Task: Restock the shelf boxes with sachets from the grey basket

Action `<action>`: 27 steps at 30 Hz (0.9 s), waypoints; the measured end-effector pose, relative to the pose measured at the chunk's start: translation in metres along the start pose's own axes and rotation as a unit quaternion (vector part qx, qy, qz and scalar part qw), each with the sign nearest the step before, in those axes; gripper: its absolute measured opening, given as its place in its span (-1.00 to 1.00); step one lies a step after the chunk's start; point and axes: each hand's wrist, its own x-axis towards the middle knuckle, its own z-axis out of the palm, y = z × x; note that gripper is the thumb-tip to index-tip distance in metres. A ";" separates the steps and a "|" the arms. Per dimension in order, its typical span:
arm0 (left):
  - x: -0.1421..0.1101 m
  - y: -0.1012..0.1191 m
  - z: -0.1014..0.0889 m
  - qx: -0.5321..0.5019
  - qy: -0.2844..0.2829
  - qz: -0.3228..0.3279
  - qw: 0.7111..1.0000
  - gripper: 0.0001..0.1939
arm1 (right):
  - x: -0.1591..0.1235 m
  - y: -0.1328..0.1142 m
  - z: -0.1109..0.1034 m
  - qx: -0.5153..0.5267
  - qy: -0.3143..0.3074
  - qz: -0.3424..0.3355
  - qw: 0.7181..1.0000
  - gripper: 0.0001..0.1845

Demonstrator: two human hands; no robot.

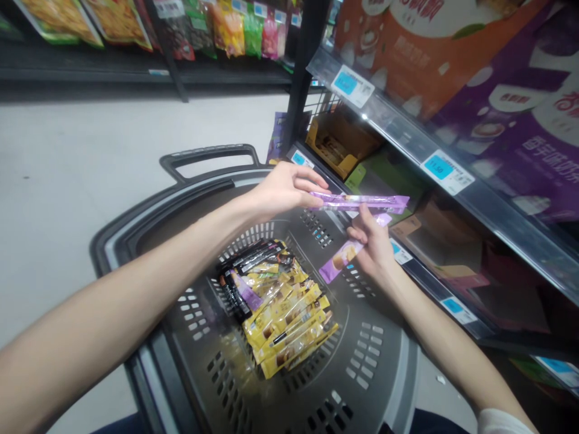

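Note:
My left hand (pixel 284 190) pinches one end of a long purple sachet (pixel 362 201), held level above the far rim of a dark grey shopping basket (pixel 380 361). Just below it, my right hand (pixel 373 244) grips a second purple sachet (pixel 340 260) that slants down over the basket's right side. Inside the basket lies a heap of yellow sachets (pixel 287 322), with several black ones (pixel 253 259) and a purple one among them at the far left.
A store shelf unit runs along the right, with blue price tags (pixel 438 167), an open yellow carton (pixel 339 141) and large orange and purple boxes (pixel 520 102) above. Pale floor (pixel 81 169) lies to the left. Hanging snack bags (pixel 235 27) fill the far racks.

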 end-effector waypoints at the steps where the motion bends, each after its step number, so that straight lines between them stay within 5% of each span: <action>1: 0.000 0.000 -0.001 0.003 -0.007 0.002 1.000 -0.65 | 0.000 0.000 0.000 0.003 -0.003 0.001 1.000 -0.42; 7: -0.002 -0.003 -0.003 0.031 -0.142 -0.009 0.989 -0.61 | -0.004 0.001 0.000 0.000 -0.028 -0.005 1.000 -0.46; 12: -0.006 -0.018 0.017 -0.041 -0.227 -0.145 0.962 -0.47 | -0.010 0.005 -0.001 -0.094 -0.149 0.017 0.984 -0.66; 14: -0.007 -0.022 0.022 -0.068 -0.227 -0.166 0.957 -0.50 | -0.010 0.006 -0.002 -0.121 -0.179 0.022 0.976 -0.68; 20: -0.010 -0.018 0.027 -0.124 -0.219 -0.138 0.958 -0.58 | -0.005 0.005 -0.002 -0.073 -0.141 0.034 0.987 -0.63; 27: -0.011 -0.039 0.034 -0.073 -0.090 -0.089 0.989 -0.74 | 0.011 -0.002 -0.008 -0.036 -0.122 0.015 0.992 -0.53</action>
